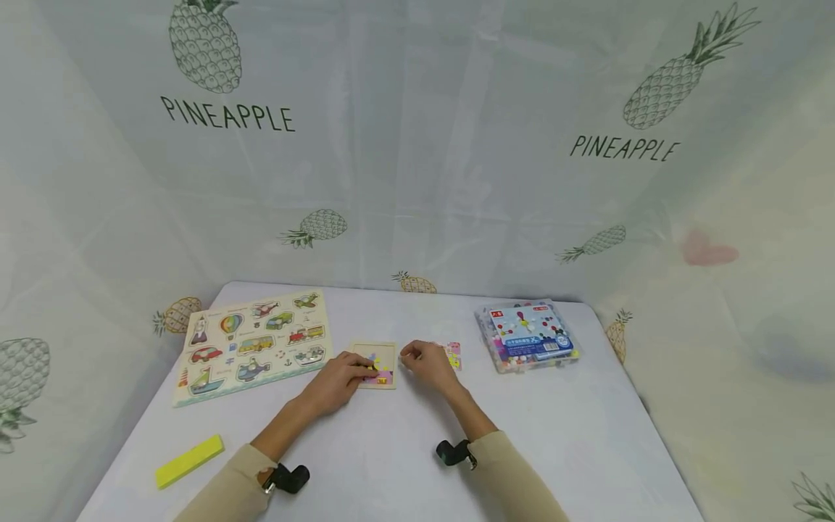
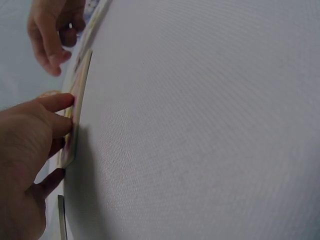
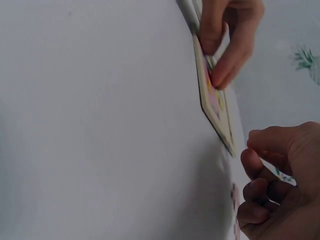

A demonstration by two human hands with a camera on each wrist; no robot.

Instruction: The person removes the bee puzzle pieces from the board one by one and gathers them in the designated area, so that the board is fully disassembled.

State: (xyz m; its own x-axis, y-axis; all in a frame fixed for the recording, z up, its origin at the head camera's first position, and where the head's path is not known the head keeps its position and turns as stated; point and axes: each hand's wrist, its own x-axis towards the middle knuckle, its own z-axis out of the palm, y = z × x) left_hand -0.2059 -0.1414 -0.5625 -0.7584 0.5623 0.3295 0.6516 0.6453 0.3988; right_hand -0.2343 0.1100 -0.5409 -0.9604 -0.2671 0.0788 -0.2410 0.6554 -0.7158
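A small square wooden puzzle board [image 1: 395,349] with a pink, yellow and blue picture lies near the middle of the table. My left hand [image 1: 335,383] rests over its left part. In the left wrist view, the left fingertips [image 2: 66,101] touch the board's face, while the thumb is by its near edge. Just right of the board my right hand [image 1: 430,365] hovers with loosely bent fingers; the right wrist view shows nothing between the thumb and fingers [image 3: 251,162]. Pink and yellow puzzle pieces [image 1: 454,355] lie behind the right hand, which partly covers them.
A large wooden vehicle puzzle [image 1: 280,366] lies at the back left. At the back right sits a clear plastic box [image 1: 531,336] of colourful parts with a blue label. A yellow block [image 1: 190,462] is at the front left. Pineapple-printed curtain [image 1: 424,145] surrounds the table.
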